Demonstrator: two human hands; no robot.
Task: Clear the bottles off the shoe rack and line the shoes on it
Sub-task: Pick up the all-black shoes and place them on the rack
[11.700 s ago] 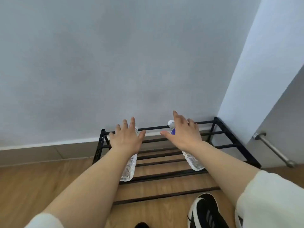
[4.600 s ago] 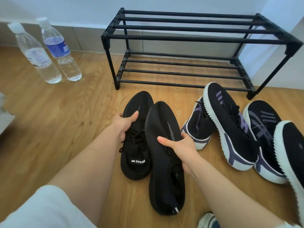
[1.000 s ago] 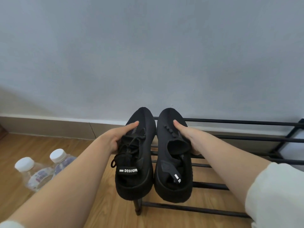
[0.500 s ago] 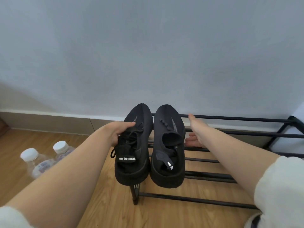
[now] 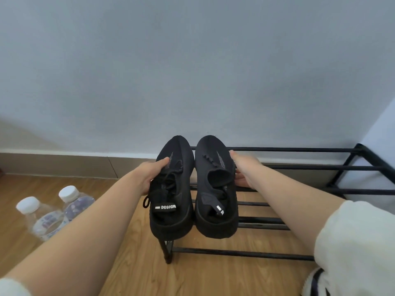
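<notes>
**Black pair sits at the rack's left end**

We see two black shoes side by side on the top bars of the shoe rack [image 5: 299, 167], toes toward the wall: the left shoe [image 5: 171, 201] with a "DESIGN" tab, the right shoe [image 5: 215, 189] touching it. Our left hand [image 5: 149, 176] curls around the left shoe's outer side, thumb on its laces. Our right hand [image 5: 243, 171] lies open against the right shoe's outer side, not gripping. At eight o'clock from the shoes, two bottles [image 5: 53, 214] stand together on the wooden floor [image 5: 132, 272].
</notes>
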